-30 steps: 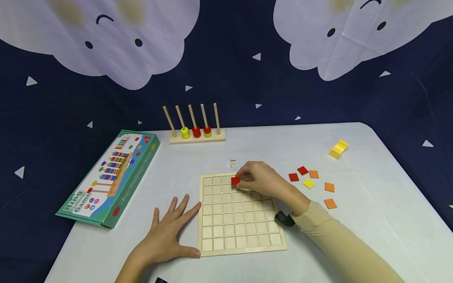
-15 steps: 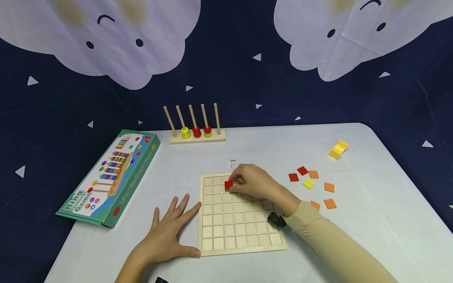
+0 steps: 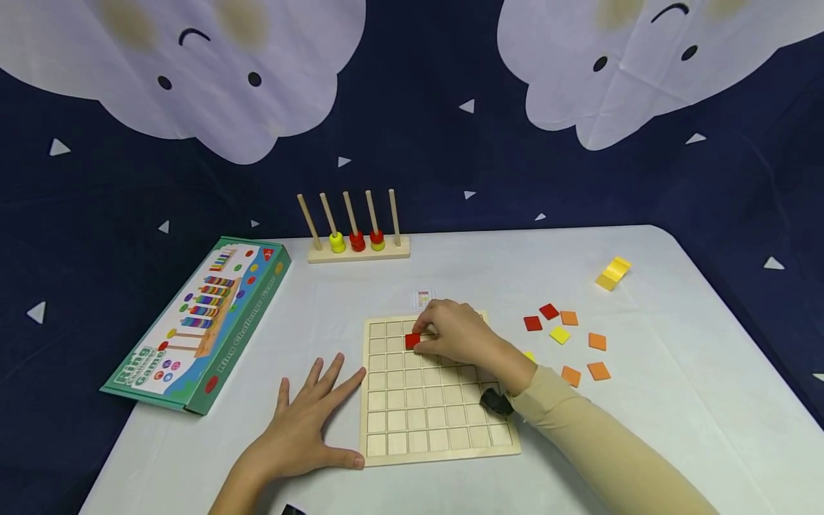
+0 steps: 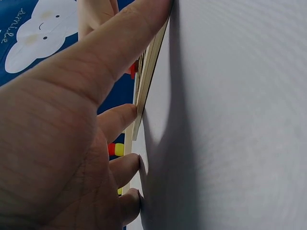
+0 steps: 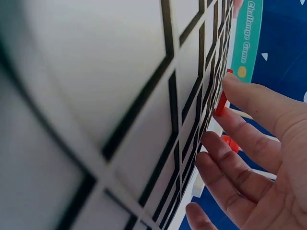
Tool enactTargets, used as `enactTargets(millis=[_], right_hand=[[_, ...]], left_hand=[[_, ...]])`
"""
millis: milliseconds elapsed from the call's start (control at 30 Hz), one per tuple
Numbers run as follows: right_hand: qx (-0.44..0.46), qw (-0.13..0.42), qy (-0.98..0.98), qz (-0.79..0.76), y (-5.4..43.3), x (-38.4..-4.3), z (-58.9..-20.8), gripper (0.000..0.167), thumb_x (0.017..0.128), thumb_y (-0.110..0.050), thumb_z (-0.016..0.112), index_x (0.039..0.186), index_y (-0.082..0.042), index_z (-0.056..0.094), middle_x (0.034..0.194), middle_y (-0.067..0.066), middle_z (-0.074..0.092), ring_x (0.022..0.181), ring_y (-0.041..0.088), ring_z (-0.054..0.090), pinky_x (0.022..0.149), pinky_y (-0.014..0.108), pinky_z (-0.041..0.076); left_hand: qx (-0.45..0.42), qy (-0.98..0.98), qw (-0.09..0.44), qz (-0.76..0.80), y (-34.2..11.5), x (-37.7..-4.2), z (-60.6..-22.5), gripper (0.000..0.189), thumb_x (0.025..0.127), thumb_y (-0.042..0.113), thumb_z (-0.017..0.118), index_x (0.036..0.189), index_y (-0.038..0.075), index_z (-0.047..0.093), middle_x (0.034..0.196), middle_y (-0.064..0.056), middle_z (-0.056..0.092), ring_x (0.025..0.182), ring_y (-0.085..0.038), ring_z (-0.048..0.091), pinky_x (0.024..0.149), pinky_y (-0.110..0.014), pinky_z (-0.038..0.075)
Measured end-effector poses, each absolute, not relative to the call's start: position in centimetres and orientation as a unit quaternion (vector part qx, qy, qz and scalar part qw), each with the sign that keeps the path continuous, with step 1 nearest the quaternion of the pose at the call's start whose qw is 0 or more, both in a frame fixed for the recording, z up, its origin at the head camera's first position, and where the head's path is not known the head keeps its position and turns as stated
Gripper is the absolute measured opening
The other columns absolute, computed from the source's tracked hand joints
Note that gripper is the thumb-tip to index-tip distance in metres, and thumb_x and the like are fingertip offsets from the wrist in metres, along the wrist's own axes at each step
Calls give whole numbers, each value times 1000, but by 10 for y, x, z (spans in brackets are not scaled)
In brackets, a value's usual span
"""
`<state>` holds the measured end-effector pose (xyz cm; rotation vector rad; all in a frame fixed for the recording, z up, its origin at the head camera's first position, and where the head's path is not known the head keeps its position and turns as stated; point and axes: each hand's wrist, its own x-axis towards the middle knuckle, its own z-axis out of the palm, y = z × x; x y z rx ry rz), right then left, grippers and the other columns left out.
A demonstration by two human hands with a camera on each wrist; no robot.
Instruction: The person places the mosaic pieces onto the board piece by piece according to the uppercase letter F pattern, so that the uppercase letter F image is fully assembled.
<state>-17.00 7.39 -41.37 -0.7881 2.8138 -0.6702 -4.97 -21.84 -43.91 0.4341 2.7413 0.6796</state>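
Note:
A red square tile (image 3: 413,342) is pinched between the thumb and index finger of my right hand (image 3: 458,335), over the upper part of the wooden grid board (image 3: 425,400). In the right wrist view the red tile (image 5: 221,103) sits edge-on close to the board's surface; whether it lies inside a cell I cannot tell. My left hand (image 3: 305,425) lies spread on the table at the board's left side, thumb and index fingertips touching its edge. The left wrist view shows the thumb (image 4: 120,43) against the board's rim (image 4: 152,62).
A small printed pattern card (image 3: 423,298) lies behind the board. To the right are loose red, orange (image 3: 599,370) and yellow tiles (image 3: 560,335), and a yellow folded piece (image 3: 614,273). A peg stand with rings (image 3: 359,250) and a green game box (image 3: 199,325) stand behind and left.
My right hand has moved left and slightly toward me with the red tile, uncovering more loose tiles on the right. The left hand has stayed at the board's edge.

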Motion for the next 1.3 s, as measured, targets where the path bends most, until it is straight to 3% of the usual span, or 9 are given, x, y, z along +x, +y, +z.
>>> enactTargets(millis=[1133, 1300], right_hand=[[-267, 79, 937, -210, 71, -172, -413, 18, 87, -29, 91, 101, -23, 82, 107, -4, 74, 96, 15, 66, 87, 49, 56], [-272, 89, 933, -220, 76, -172, -410, 17, 89, -29, 89, 104, -23, 81, 108, -5, 74, 92, 12, 62, 86, 44, 54]], left_hand=[[148, 949, 151, 236, -218, -50, -438, 124, 62, 78, 90, 167, 42, 35, 182, -6, 17, 167, -49, 6, 116, -90, -7], [149, 948, 152, 235, -219, -50, -438, 124, 62, 78, 90, 168, 41, 36, 182, -7, 17, 167, -50, 6, 116, -91, -7]])
